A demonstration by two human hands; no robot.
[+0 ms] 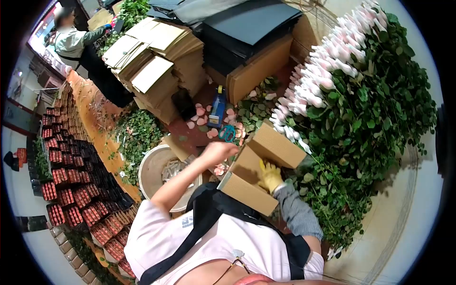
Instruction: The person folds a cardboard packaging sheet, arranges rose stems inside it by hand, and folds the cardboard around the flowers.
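An unfolded cardboard box point(251, 195) stands open in front of my chest. My right hand point(270, 176), in a yellow glove, lies inside it with the fingers spread against the cardboard. My bare left hand point(221, 153) is at the box's upper left edge, its fingers bent together; the fingertips are partly hidden. Just beyond that hand lie teal-handled scissors point(227, 134) on the red work surface. Behind them stands a blue tape dispenser point(217, 108), with pink petals point(200, 113) scattered around.
Leafy flower stems point(361, 109) with white-wrapped heads are heaped on the right. Stacked flat cardboard point(159, 47) and black sheets point(247, 26) stand ahead. A white bucket point(151, 168) holds scraps at my left. Farther left are rows of packed bunches point(71, 194) and another person point(78, 45).
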